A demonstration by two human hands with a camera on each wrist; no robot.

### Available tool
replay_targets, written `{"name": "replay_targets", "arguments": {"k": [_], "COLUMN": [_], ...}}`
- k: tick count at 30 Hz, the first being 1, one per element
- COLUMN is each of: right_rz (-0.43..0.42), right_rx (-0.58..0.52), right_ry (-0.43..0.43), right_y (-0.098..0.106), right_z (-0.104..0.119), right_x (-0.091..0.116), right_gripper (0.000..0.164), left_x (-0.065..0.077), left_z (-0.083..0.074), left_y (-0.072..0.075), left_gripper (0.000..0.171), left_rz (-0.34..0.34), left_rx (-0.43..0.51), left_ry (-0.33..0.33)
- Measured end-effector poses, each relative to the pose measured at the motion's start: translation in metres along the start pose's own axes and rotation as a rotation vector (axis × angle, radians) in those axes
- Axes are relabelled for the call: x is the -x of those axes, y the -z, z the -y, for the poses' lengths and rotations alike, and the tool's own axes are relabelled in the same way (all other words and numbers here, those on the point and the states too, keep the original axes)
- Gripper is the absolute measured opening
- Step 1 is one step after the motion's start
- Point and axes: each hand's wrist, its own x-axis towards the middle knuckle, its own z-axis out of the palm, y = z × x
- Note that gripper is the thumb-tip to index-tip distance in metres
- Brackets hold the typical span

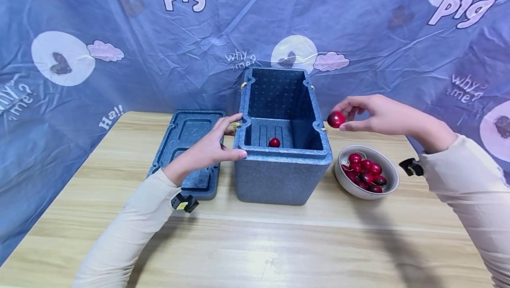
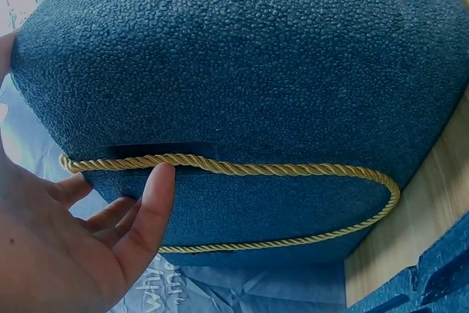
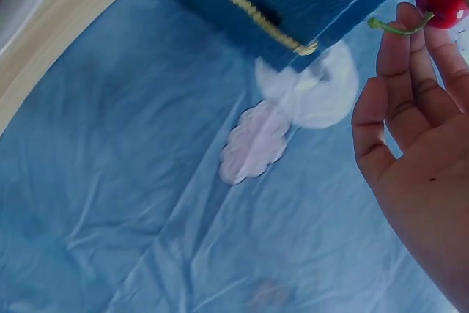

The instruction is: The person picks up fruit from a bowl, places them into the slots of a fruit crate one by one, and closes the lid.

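Currently, a white bowl [image 1: 385, 164] of cherries [image 1: 365, 177] stands at near right. The left hand [image 1: 207, 148] rests on the left rim of the blue foam box [image 1: 279, 182], fingers extended, grasping nothing. The right hand [image 1: 376, 113] pinches 1 stemmed cherry [image 1: 335, 120] just outside the right rim; the opening lies left of these fingers, long axis running away from the person. A loose cherry [image 1: 274, 142] lies inside. The wood-grain surface [image 1: 255, 243] meets a printed blue curtain [image 1: 215, 27] behind.

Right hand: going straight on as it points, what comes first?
Likely the blue box's right rim, held cherry leading; depth is unclear, so the right hand might pass above it.
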Motion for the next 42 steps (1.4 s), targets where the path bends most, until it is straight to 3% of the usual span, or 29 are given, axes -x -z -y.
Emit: {"name": "replay_targets", "arguments": {"k": [6,15,25,42], "right_rz": [0.012,0.087,0.123,0.260], "right_rx": [-0.017,-0.008,0.016,0.031], "right_ry": [0.048,0.022,0.084,0.065], "right_y": [0.002,0.000,0.001,-0.006], "right_z": [0.018,0.037,0.055,0.077], "right_x": [-0.016,-0.034,-0.050,-0.086], "right_gripper": [0.029,0.027,0.033,0.030], "left_x": [0.001,0.000,0.000,0.001], "left_z": [0.001,0.000,0.001,0.000], "left_y": [-0.001,0.000,0.000,0.000], "left_gripper": [0.089,0.090,0.088,0.089], "left_rz": [0.001,0.000,0.005,0.008], "left_rx": [0.000,0.002,0.008,0.003], "left_ry": [0.002,0.002,0.006,-0.006]}}
